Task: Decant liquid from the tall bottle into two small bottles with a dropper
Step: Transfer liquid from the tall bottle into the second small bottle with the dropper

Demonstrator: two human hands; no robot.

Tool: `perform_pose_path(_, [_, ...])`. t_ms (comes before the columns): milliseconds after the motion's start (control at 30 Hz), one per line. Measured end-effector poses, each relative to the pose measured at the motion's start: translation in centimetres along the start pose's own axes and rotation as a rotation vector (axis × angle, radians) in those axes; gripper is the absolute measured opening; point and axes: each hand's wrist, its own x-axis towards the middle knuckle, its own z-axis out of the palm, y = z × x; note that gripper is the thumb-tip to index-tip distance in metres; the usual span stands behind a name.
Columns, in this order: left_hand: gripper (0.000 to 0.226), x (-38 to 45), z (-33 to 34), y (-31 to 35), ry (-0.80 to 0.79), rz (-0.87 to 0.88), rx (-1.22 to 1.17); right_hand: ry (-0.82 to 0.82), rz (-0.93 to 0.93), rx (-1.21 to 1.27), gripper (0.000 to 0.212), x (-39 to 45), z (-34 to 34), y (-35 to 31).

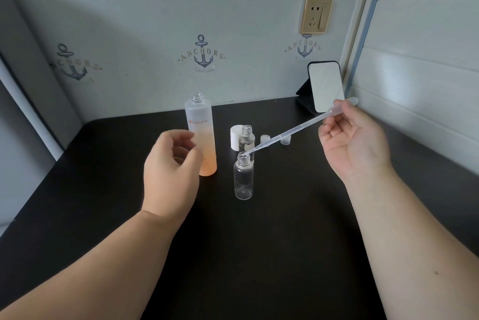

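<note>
**Dropper tip at the mouth of the near small bottle**

The person stands at a black bench [259,242] that is pushed against a pale wall with anchor prints. The right hand [352,143] is raised over the right part of the bench, palm turned toward the person, and its fingers [327,122] pinch the clear plastic dropper [298,129] near the bulb end. The dropper slants down to the left, and its thin tip sits at the open mouth of the near small bottle [243,179]. This bottle is clear, stands upright without a cap, and looks almost empty; I cannot tell if some liquid is in it.

Just behind it stands the second small bottle [247,139], also upright and uncapped, partly hidden by the dropper. Beside this one, to its left, is a white cap [236,136]. Two small clear caps [265,138] [285,139] lie on the bench a little to the right, under the line of the dropper.

The tall bottle [200,133] stands upright to the left of the small bottles, with an open threaded neck. It is frosted at the top and orange toward the bottom, with an orange word printed on it. The left hand [171,166] hangs in front of its lower part, fingers loosely curled and holding nothing; whether it touches the bottle I cannot tell.

At the back right corner a small mirror [326,87] leans on a dark stand, and a gold-coloured wall socket [315,15] is above it.
</note>
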Motion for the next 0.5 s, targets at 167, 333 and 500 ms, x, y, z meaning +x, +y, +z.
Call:
perform_pose_path(167, [0.023, -1.0, 0.7, 0.0, -0.436, 0.063, -0.097, -0.015, -0.005, -0.005, 0.016, 0.0, -0.1, 0.0])
perform_pose_path(333, [0.048, -0.9, 1.3, -0.5, -0.631, 0.039, 0.010, -0.017, -0.006, -0.036, 0.017, 0.0, 0.0, 0.0])
perform_pose_path(500, [0.040, -0.9, 1.6, -0.5, -0.599, 0.047, -0.009, -0.002, -0.014, -0.035, 0.015, 0.1, 0.0, -0.2])
